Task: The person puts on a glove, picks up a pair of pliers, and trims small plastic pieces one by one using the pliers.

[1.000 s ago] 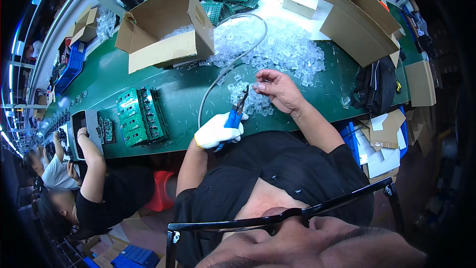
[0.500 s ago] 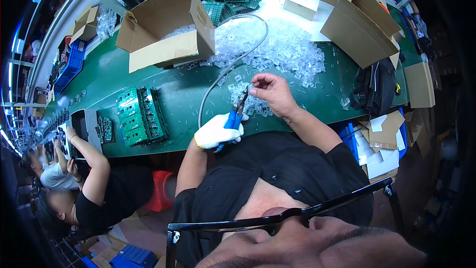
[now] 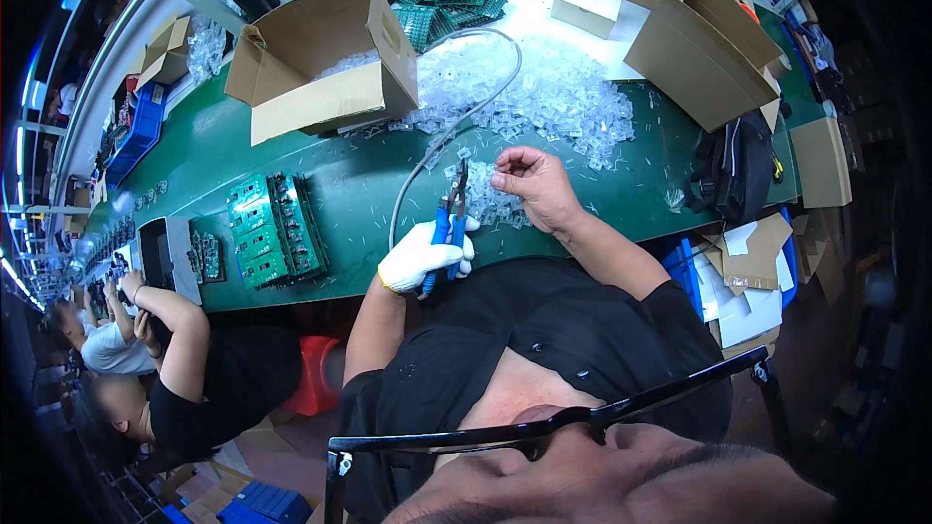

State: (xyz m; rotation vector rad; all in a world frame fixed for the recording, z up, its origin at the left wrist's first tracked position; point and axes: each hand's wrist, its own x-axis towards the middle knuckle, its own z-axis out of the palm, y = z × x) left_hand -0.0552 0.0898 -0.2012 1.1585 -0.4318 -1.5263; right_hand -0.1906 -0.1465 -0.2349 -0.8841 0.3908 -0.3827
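Observation:
My left hand [image 3: 423,258], in a white glove, is wrapped round blue-handled cutting pliers [image 3: 443,233]. Their dark jaws point away from me, and a small clear piece shows by the tips. To the right, my bare right hand [image 3: 540,192] is closed, thumb and forefinger curled together. What they pinch, if anything, is too small to make out. Just beyond and between the hands lies a small heap of clear plastic pieces [image 3: 497,206] on the green tabletop [image 3: 602,225].
A large heap of clear plastic pieces [image 3: 573,109] spreads behind, crossed by a grey cable [image 3: 412,175]. An open cardboard box [image 3: 320,109] and stacked green circuit boards [image 3: 262,233] stand left. Another box [image 3: 699,53] and a black bag [image 3: 734,167] lie right. A co-worker [image 3: 184,330] sits left.
The plier jaws have swung left, away from my right fingers, and the blue handles have spread apart. My right hand has hardly moved. The co-worker's arm has shifted slightly.

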